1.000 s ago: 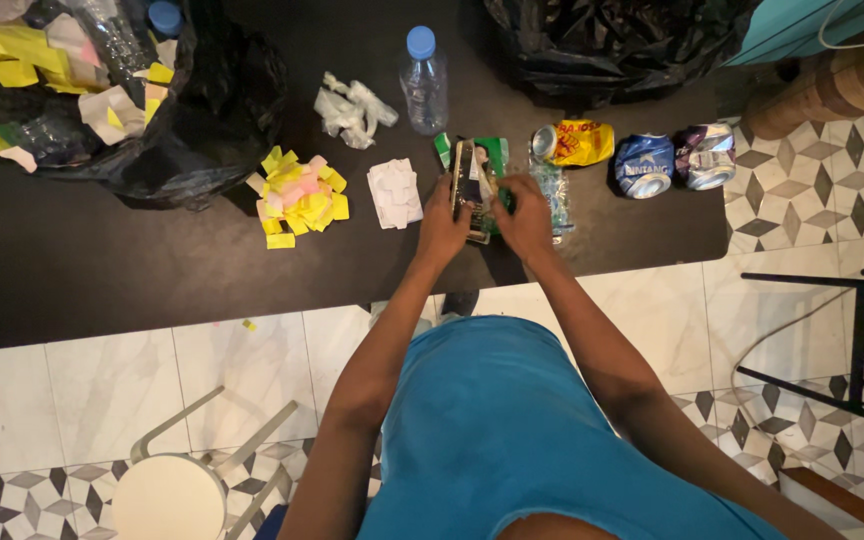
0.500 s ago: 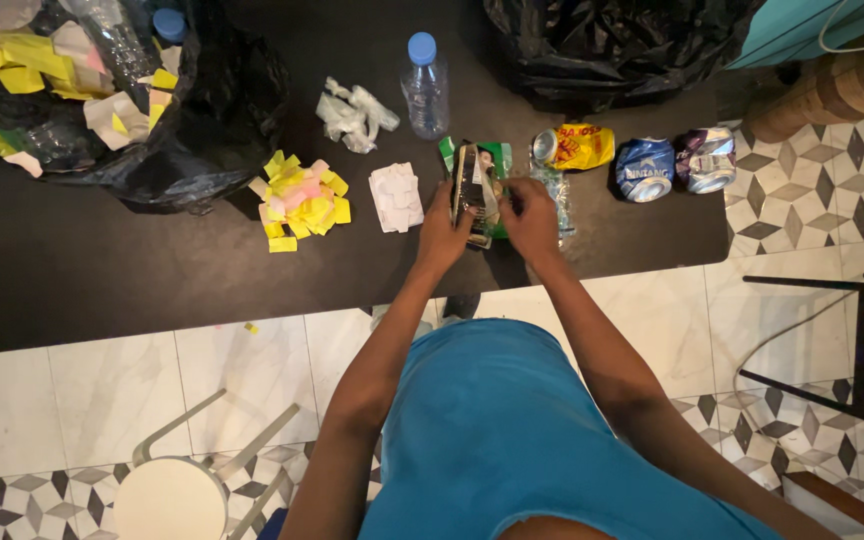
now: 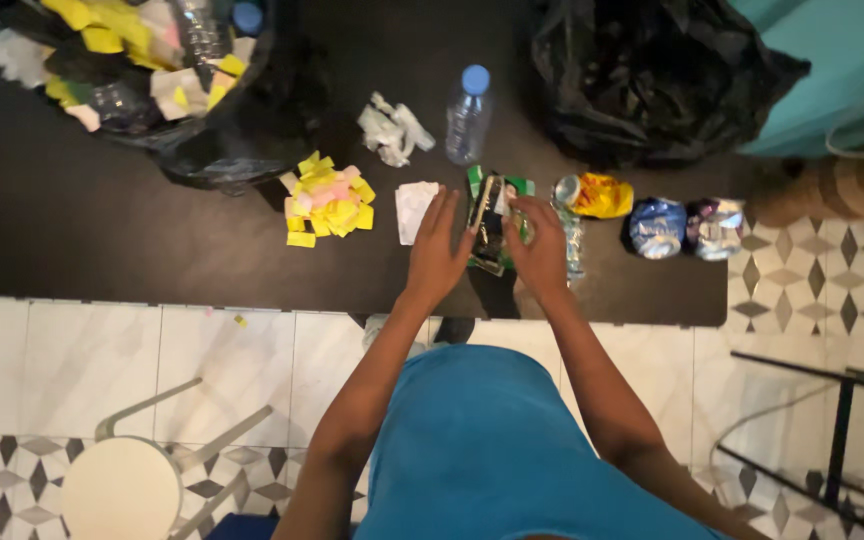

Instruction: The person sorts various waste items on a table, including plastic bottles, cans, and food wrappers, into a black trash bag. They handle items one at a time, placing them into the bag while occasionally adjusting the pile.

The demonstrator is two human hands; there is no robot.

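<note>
At the frame's centre, the left hand (image 3: 439, 255) and right hand (image 3: 540, 250) pinch a dark flattened wrapper (image 3: 488, 224) from both sides (steadying it, apparently) over the dark table (image 3: 102, 250), beside yellow paper scraps (image 3: 327, 196).

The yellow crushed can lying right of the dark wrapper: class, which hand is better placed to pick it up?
Probably the right hand: it lies nearer the yellow crushed can, while the left hand is across the dark wrapper.
</note>
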